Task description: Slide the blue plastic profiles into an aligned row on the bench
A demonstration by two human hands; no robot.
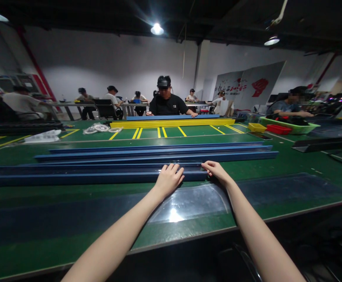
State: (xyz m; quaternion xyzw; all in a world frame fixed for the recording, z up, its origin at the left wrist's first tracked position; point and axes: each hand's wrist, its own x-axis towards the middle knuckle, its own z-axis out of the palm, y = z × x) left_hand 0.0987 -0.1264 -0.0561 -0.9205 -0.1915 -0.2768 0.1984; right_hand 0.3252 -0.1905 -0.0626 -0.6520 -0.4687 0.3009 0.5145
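Several long blue rails lie side by side across the green table (291, 164). My left hand (168, 179) rests palm down on the nearest blue rail (71, 177), fingers stretched flat over its top. My right hand (216, 170) is at that rail's right end, fingers curled and pinching the end corner. A clear glossy plastic sheet (188, 203) lies on the table just in front of both hands, between my forearms.
More blue rails (159, 153) lie behind. A yellow bar (172, 123) and a blue bar cross the far side, where a person in black sits. Yellow bin (256, 127), red tray (278, 129), green tray (308, 127) at right. Black rails (323, 144) at far right.
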